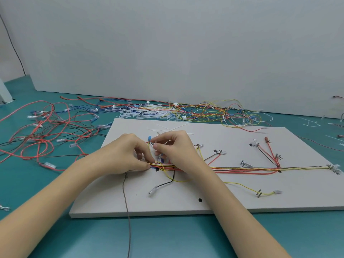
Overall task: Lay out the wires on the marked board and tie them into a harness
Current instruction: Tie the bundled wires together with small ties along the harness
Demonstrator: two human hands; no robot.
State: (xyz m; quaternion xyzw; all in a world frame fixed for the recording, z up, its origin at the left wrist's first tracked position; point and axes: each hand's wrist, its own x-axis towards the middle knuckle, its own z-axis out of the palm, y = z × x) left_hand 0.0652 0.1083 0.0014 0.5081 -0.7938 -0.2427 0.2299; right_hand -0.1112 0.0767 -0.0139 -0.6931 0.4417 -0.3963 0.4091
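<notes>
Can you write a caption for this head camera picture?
Two hands work on the wire bundle on the white board.

Teal tabletop (167,237); grey-white backdrop panel (186,49) upright behind; black cable (14,47) hanging far left.

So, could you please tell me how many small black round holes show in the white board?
2: one hole near the white board's front edge, one hole beside the wire bundle between the hands; others may be hidden.
</notes>
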